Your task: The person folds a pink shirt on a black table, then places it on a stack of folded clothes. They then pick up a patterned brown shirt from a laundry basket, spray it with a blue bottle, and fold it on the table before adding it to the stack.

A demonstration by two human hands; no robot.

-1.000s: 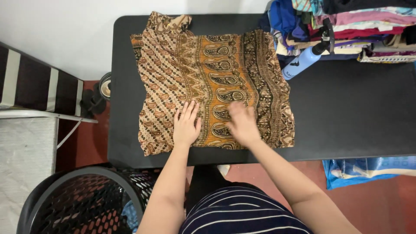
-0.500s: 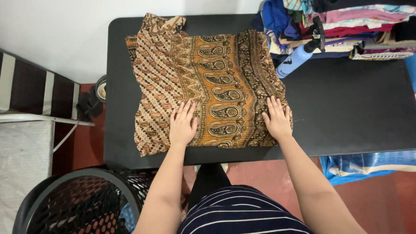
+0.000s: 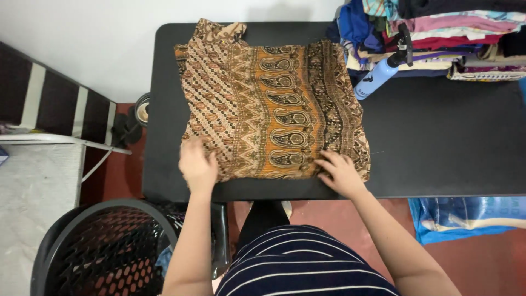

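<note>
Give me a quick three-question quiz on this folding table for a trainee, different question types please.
1. True or false: the left hand and right hand both rest on the near edge of the patterned cloth.
2. Multiple choice: the blue spray bottle lies A) on the floor, B) on the black table beside the stack of folded clothes, C) in the laundry basket.
3. Fill in: the laundry basket stands on the floor to the person's ____ side.

Key: 1 true; 2 B; 3 left.
</note>
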